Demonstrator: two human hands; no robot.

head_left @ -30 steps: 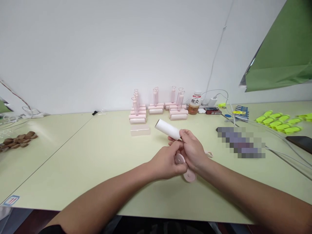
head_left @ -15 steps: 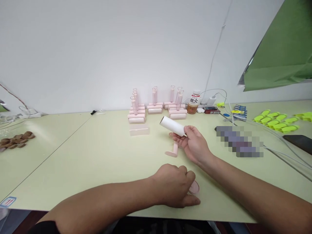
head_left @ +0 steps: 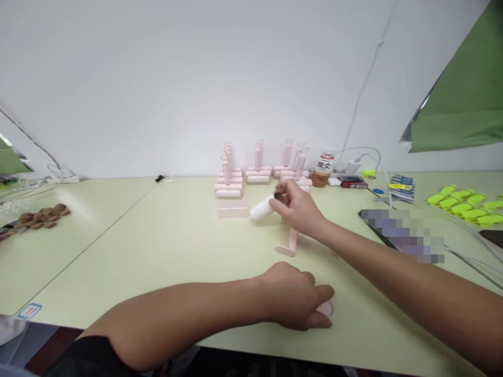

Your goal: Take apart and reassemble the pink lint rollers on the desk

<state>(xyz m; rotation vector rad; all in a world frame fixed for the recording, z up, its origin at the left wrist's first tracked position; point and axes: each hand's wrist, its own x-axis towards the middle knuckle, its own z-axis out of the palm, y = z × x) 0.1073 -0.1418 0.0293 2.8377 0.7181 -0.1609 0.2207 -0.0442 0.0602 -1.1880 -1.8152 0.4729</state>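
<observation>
On the pale surface (head_left: 176, 251), one white roll (head_left: 260, 210) is slanting in the right hand (head_left: 301, 209), whose fingers are clamping its open upper end; its lower end is sitting near one clear piece (head_left: 232, 212). One pink disc (head_left: 326, 309) is showing between the parted thumb and forefinger of the left hand (head_left: 288, 296); whether they are gripping it, I cannot tell. One pink part (head_left: 293, 244) is lying partly hidden below the right hand. Three clusters of pink rollers (head_left: 228, 193) are standing by the white wall (head_left: 157, 84), overlapping too much for a sure count, with one bottle (head_left: 323, 170) standing beside them. A seam is crossing the surface toward one numbered label (head_left: 30, 311). The left forearm is running near the front edge; surface is stretching widely between it and the brown pieces (head_left: 43, 217).
</observation>
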